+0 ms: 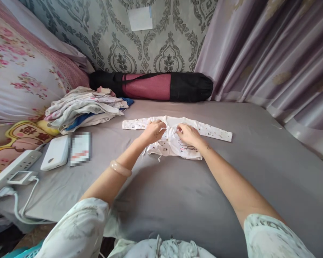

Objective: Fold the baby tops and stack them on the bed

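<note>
- From the head camera: a tiny white cotton shirt (168,142) with small printed pictures and thin ties lies on a grey cloth-covered bed (258,154), around the middle, its sleeves spread out toward the left and right edges.
- The left hand (154,131) is on the shirt, near its neck, with its fingers bent and close together. I cannot tell if they grip the cloth.
- The right hand (187,134) is on the other side of the shirt front. Its thumb and fingers make a narrow gap by a white tie; I cannot tell if they pinch it.
- A long pink and black tube-shaped bag (148,87) lies along the far edge.
- A messy pile of white, grey and blue clothes (84,107) sits near the far left corner.
- Near the left edge are a flat white plastic box (54,152) and a long white power strip (27,159) with plugs in it.
</note>
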Tool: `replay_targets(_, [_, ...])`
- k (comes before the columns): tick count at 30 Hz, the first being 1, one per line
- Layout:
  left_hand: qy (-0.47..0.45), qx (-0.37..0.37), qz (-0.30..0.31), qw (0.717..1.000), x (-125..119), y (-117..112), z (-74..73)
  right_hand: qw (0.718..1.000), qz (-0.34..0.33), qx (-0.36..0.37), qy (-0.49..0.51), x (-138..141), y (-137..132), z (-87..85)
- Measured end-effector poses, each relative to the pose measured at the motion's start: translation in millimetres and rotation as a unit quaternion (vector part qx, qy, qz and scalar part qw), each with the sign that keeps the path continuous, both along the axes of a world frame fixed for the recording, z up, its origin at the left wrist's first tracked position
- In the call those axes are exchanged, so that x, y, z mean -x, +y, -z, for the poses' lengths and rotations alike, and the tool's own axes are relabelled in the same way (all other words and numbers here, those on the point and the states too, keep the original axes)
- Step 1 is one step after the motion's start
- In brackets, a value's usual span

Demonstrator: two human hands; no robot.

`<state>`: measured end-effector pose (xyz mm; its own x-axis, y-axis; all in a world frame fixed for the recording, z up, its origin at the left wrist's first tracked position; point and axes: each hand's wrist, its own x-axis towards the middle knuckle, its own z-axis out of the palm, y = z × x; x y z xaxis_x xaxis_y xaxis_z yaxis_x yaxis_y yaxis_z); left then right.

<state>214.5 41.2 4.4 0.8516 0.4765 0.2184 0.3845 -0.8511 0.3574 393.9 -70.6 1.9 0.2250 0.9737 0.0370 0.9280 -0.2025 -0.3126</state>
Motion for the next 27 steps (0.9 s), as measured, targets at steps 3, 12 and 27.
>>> replay_targets(3, [-0.004,0.038,0.078,0.996,11.5,-36.5,-2.6,0.994,-0.04,0.062,0.082,25.3,-15.9,-8.7])
replay_targets(12, [0.078,0.039,-0.033,0.996,29.7,-68.7,17.2,0.989,0.0,0.125,0.073,53.1,-30.0,-12.8])
replay_targets(27, [0.184,-0.044,-0.146,0.971,17.9,-106.0,3.6,0.99,-0.012,0.04,0.132,39.0,-32.5,4.1])
